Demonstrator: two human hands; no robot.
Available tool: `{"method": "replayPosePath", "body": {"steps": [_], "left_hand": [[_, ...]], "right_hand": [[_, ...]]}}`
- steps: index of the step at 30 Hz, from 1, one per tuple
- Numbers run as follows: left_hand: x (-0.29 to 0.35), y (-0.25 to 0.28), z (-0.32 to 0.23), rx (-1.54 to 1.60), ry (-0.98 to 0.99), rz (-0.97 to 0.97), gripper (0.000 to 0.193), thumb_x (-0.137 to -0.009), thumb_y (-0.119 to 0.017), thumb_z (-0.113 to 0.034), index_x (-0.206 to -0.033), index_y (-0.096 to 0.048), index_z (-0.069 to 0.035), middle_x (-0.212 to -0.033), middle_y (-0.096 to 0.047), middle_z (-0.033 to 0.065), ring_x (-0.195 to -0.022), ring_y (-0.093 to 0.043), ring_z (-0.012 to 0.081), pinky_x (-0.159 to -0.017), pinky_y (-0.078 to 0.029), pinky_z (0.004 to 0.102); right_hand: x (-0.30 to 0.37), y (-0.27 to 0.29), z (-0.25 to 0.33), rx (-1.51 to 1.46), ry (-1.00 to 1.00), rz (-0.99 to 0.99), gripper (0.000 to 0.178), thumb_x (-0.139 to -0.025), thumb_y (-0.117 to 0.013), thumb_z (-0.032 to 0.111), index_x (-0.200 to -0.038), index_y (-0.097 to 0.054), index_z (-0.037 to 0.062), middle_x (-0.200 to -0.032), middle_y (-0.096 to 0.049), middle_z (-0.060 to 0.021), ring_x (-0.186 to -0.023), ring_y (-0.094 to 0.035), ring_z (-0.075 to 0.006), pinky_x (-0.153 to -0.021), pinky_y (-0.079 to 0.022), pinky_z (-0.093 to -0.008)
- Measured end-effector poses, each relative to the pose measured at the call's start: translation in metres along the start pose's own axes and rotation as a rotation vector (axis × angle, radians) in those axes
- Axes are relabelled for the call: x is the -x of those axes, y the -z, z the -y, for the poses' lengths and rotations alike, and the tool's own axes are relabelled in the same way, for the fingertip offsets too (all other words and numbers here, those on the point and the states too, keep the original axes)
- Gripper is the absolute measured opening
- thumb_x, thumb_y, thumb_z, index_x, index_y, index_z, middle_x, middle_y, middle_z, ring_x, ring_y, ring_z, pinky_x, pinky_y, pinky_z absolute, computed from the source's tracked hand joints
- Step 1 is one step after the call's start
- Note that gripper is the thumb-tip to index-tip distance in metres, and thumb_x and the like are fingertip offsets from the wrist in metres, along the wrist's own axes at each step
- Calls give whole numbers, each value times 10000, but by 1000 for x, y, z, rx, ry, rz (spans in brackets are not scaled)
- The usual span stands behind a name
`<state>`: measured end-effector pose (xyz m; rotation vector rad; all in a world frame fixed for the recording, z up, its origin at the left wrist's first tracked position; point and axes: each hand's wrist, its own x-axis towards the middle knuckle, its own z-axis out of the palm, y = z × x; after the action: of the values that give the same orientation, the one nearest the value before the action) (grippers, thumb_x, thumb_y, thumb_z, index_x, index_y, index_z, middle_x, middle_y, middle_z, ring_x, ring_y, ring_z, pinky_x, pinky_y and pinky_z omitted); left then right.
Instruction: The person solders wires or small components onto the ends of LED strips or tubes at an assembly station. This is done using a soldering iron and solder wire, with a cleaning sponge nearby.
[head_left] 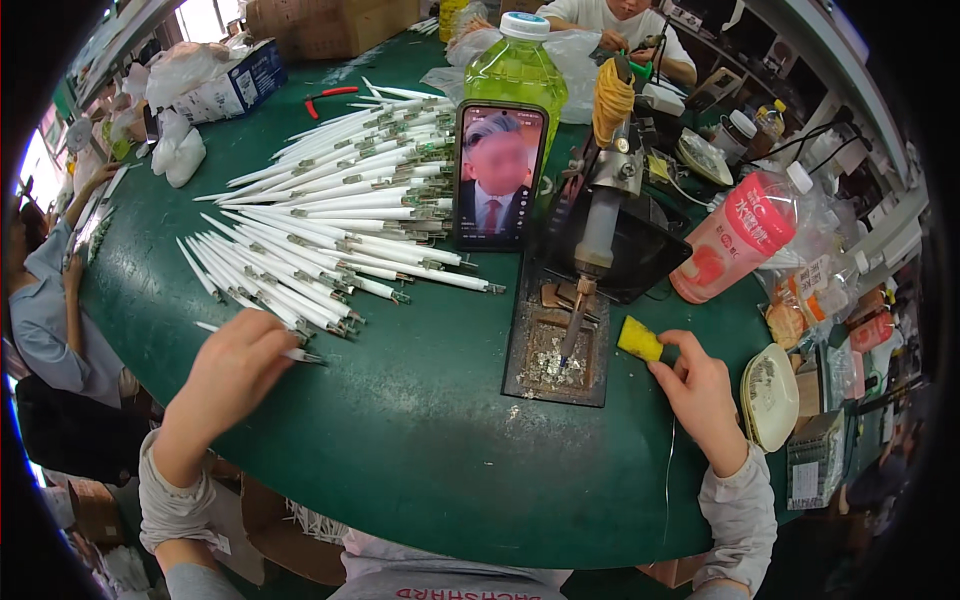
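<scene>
Green open tabletop (480, 470) between hands (228, 372) (700, 392), yellow sponge (640, 339) and near edge (640, 562)

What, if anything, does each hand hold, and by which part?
Left hand: slender white stick, around its middle. Right hand: yellow spongy block, apparently by its right edge.

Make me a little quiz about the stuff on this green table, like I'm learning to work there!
1. Which hand holds a white stick, left or right?
2. True or false: the yellow sponge lies inside the black tray.
3. What stands just behind the phone? A) pink bottle B) green bottle C) cardboard box

Key:
1. The left hand.
2. False: it is outside the tray, at the right hand.
3. B.
</scene>
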<state>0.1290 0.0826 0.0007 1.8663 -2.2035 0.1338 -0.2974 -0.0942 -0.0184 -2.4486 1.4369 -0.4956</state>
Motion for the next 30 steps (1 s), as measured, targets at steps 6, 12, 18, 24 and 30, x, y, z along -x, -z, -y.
{"method": "replayPosePath", "body": {"steps": [6, 12, 18, 24, 30], "left_hand": [[-38, -23, -34, 94, -195, 29, 194, -721, -684, -66, -880, -573, -63, -847, -533, 75, -789, -548, 267, -674, -462, 357], [-51, -48, -38, 44, -331, -34, 162, -764, -622, -119, -911, -581, -67, -802, -506, 41, -734, -526, 205, -608, -460, 314], [-44, -50, -38, 46, -436, -176, 288, -722, -616, -100, -1004, -589, -44, -856, -511, 54, -713, -522, 187, -591, -453, 305], [-44, -46, -40, 72, -510, -201, 322, -704, -621, -93, -1022, -592, -46, -928, -523, 63, -739, -540, 168, -584, -455, 279], [-41, -40, -49, 79, -561, -215, 340, -652, -670, -85, -989, -644, -46, -863, -533, 54, -679, -544, 174, -537, -450, 271]], "right_hand": [[-6, -1, 0, -201, 35, -107, 124, -755, -695, 49, -814, -590, 21, -488, -467, -37, -410, -440, -111, -429, -336, -264], [14, 18, 73, -198, 581, -73, 211, -623, -718, 23, -810, -622, 48, -534, -468, -28, -420, -471, -185, -395, -363, -307], [-4, 21, 108, -6, 690, -166, 227, -612, -716, 34, -812, -609, 34, -566, -465, -28, -452, -488, -177, -397, -372, -298], [-4, 7, 104, 12, 690, -58, 174, -655, -695, 35, -804, -607, 53, -591, -491, -27, -470, -505, -184, -410, -393, -307], [-13, 12, 104, -242, 279, 151, 123, -715, -689, 55, -787, -590, 49, -508, -455, -39, -411, -470, -176, -413, -356, -303]]}}
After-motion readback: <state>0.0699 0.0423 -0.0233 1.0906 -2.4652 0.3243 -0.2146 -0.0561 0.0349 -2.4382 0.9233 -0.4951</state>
